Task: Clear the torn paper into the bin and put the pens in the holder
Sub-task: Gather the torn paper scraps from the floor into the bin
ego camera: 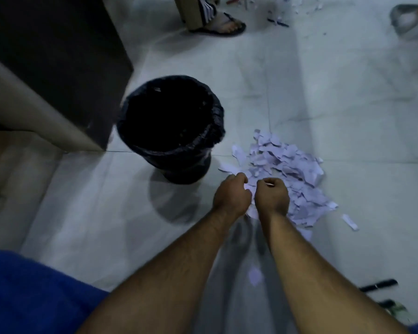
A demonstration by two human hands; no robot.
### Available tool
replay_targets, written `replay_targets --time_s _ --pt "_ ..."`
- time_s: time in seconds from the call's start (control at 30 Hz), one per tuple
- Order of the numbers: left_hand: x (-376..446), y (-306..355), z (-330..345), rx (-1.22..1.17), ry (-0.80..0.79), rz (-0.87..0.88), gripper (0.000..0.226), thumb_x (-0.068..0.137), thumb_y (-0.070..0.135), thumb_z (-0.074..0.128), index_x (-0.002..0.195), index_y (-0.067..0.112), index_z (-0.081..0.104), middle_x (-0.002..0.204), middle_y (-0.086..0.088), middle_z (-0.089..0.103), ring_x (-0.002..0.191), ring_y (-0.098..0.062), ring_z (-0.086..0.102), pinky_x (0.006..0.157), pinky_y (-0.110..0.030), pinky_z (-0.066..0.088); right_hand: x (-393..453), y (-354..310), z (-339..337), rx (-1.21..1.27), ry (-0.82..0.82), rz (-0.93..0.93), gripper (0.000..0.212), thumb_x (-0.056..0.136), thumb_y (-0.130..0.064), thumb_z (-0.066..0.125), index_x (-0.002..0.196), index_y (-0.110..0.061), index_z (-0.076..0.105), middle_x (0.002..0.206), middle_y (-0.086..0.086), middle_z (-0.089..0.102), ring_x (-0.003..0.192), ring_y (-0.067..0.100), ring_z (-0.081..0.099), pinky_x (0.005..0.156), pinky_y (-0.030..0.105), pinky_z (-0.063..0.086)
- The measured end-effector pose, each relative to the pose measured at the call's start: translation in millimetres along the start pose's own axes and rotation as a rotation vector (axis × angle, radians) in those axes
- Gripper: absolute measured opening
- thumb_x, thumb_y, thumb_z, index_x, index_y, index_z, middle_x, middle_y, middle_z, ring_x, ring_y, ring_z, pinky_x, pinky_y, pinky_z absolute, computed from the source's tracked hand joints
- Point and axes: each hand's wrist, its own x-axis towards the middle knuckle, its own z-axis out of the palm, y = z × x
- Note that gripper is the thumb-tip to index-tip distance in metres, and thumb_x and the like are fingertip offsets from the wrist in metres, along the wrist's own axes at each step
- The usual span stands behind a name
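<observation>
Left hand grip: the left hand (231, 195), just below the centre of the frame, has its fingers curled down into the near edge of the torn paper pile (287, 174); scraps show between it and the other hand, so it seems to be gathering paper, though the fingertips are hidden.
Right hand grip: the right hand (272, 195) sits just beside the left, knuckles up, fingers curled under onto the same scraps; how much it holds cannot be told.
Arm pose: both bare forearms run from the lower edge of the frame up to the pile, wrists close together.
Torn paper: pale scraps heaped on the floor right of centre, with a loose strip (350, 222) to the lower right and one scrap (255, 276) between the forearms.
Bin: a black bin (169, 131) lined with a black bag stands left of the pile, near it but apart; its inside is too dark to read beyond a few pale specks.
Pens: dark pens (378, 285) lie at the lower right edge; more pens (278, 21) and scraps lie at the top centre.
Bystander: a sandalled foot (223, 26) at the top of the frame.
Furniture: a dark cabinet (58, 56) fills the upper left.
</observation>
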Motion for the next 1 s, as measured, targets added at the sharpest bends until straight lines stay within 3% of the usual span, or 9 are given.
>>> replay_targets --time_s 0.07,0.17,0.27,0.33,0.43,0.53,0.63,0.77,1.0 --pt "12 -4 30 0.134 -0.115 0.023 0.036 0.086 0.023 0.057 0.121 0.016 0.051 0.123 -0.016 0.051 0.112 -0.037 0.053 0.091 -0.043 0.048 16 33 -10 -0.259 0.088 0.033 0.040 0.081 -0.040 0.063 0.118 -0.025 0.067 0.121 0.009 0.066 0.115 0.036 0.058 0.091 0.041 0.045" --pt "26 -6 57 0.442 -0.130 -0.005 0.065 0.086 0.033 0.063 0.143 0.022 0.033 0.142 -0.015 0.038 0.126 -0.035 0.042 0.099 -0.046 0.038 32 78 -17 -0.458 0.200 0.034 0.066 0.076 -0.043 0.069 0.136 -0.020 0.053 0.147 0.019 0.046 0.137 0.041 0.038 0.108 0.054 0.033" --pt "47 -5 69 0.545 -0.179 -0.065 0.098 0.077 0.048 0.071 0.153 0.028 0.014 0.159 -0.016 0.012 0.143 -0.038 0.020 0.108 -0.051 0.032 50 102 -20 -0.512 0.139 0.100 0.086 0.079 -0.049 0.068 0.150 -0.019 0.030 0.162 0.019 0.019 0.148 0.040 0.018 0.116 0.056 0.022" --pt "60 -3 73 0.509 -0.244 -0.111 0.106 0.073 0.051 0.074 0.154 0.030 0.009 0.161 -0.016 0.003 0.145 -0.040 0.012 0.110 -0.053 0.032 61 108 -19 -0.488 0.098 0.092 0.089 0.080 -0.050 0.068 0.152 -0.018 0.028 0.162 0.019 0.019 0.147 0.041 0.020 0.115 0.054 0.027" --pt "67 -3 83 0.484 -0.299 -0.013 0.101 0.074 0.048 0.074 0.153 0.033 0.012 0.157 -0.013 0.015 0.143 -0.038 0.018 0.108 -0.052 0.034 66 107 -10 -0.517 0.096 -0.068 0.078 0.076 -0.049 0.070 0.143 -0.019 0.045 0.149 0.018 0.041 0.135 0.041 0.040 0.106 0.052 0.039" --pt "65 -6 85 0.456 -0.184 0.166 0.093 0.075 0.042 0.072 0.150 0.032 0.019 0.148 -0.011 0.029 0.133 -0.034 0.035 0.100 -0.048 0.040 68 101 -12 -0.515 0.209 -0.175 0.068 0.071 -0.048 0.070 0.132 -0.022 0.054 0.130 0.013 0.056 0.119 0.039 0.054 0.093 0.050 0.045" --pt "75 -4 81 0.532 -0.177 0.186 0.103 0.070 0.049 0.074 0.152 0.031 0.015 0.152 -0.011 0.025 0.133 -0.035 0.036 0.099 -0.047 0.041 88 107 -26 -0.600 0.291 -0.194 0.083 0.068 -0.054 0.066 0.141 -0.021 0.045 0.143 0.014 0.047 0.128 0.038 0.048 0.095 0.051 0.042" --pt "79 8 86 0.628 -0.361 0.216 0.105 0.073 0.053 0.073 0.153 0.036 0.007 0.151 -0.013 0.025 0.131 -0.036 0.034 0.099 -0.048 0.041 101 107 -24 -0.667 -0.007 -0.214 0.086 0.079 -0.057 0.063 0.152 -0.027 0.031 0.159 0.013 0.030 0.142 0.036 0.033 0.108 0.051 0.035" --pt "61 15 96 0.625 -0.219 0.308 0.041 0.096 0.025 0.055 0.136 0.021 0.048 0.131 -0.014 0.049 0.115 -0.035 0.050 0.086 -0.041 0.049 81 102 -12 -0.645 0.050 -0.454 0.043 0.088 -0.042 0.058 0.128 -0.026 0.060 0.120 0.009 0.062 0.108 0.034 0.058 0.078 0.035 0.046"
